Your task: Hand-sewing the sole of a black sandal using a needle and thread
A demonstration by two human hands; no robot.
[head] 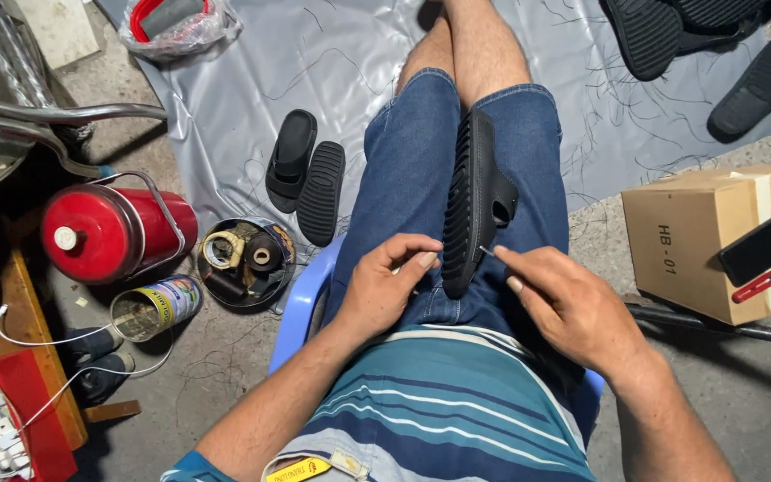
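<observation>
floor: grey concrete [742, 393] | cover: grey plastic sheet [225, 107] | seat: blue plastic chair [301, 299] | light: even

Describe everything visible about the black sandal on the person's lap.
The black sandal looks like moulded rubber or foam. It stands on its edge between the thighs, ridged sole facing the left hand, strap side facing the right. Its heel end points toward the body. The left hand's fingers rest by the heel; the right hand pinches a thin needle-like tool at the sandal's side near the strap. Its condition looks intact.
</observation>
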